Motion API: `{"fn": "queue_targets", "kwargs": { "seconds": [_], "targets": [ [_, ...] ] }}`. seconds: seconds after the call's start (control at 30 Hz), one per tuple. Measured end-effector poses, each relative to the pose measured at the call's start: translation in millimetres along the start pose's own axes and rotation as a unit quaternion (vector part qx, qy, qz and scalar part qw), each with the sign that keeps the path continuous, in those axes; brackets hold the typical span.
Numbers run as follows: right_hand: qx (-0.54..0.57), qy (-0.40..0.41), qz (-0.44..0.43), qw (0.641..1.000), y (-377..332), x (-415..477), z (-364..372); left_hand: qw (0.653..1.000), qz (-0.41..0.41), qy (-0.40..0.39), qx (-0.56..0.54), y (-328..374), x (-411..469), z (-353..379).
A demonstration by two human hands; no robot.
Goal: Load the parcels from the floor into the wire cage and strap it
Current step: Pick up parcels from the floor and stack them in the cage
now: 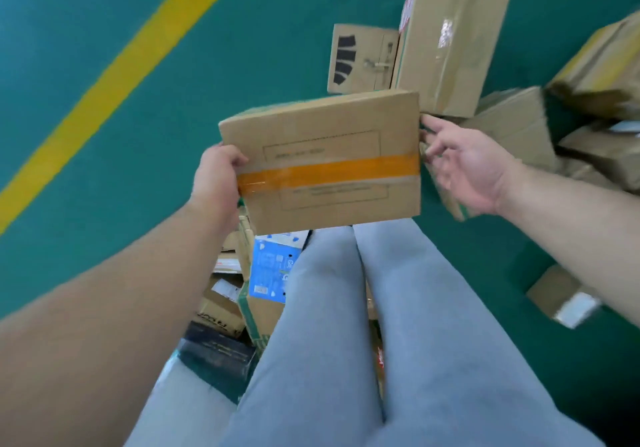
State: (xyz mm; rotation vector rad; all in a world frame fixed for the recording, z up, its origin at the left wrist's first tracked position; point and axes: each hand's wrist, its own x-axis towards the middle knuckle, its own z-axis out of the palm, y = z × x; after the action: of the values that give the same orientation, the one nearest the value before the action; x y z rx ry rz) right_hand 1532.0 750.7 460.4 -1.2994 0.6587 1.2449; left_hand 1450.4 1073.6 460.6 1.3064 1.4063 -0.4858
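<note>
Since only the head view is given, the cardboard box (322, 159) is seen raised in the air above the legs (346, 325), clear of the green floor (104, 187). Its left edge is gripped by the left hand (216, 173), thumb on the front face. The right hand (460, 166) is spread at the right edge; contact cannot be told. The box is judged light and stiff, being carried one-handed. Bare cardboard at opposite edges is best held, the orange tape (329, 169) being likely slick. No wire cage is shown.
</note>
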Motion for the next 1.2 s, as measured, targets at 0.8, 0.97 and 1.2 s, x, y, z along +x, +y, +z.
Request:
{"fn": "queue_targets", "kwargs": {
  "seconds": [0.8, 0.97, 1.2],
  "targets": [
    [0.361, 0.519, -0.176, 0.755, 228.8, -479.1, 29.5, 0.773, 0.240, -0.445, 0.382, 25.3, -440.9, 157.0],
    [0.474, 0.571, -0.181, 0.645, 310.9, -521.6, 23.7, 0.690, 0.254, -0.490, 0.469, -59.3, -512.1, 216.6],
    [0.532, 0.621, -0.158, 0.554, 432.5, -580.5, -35.0, 0.605, 0.289, -0.512, 0.537, -198.1, -601.7, 303.8]
  ]
}}
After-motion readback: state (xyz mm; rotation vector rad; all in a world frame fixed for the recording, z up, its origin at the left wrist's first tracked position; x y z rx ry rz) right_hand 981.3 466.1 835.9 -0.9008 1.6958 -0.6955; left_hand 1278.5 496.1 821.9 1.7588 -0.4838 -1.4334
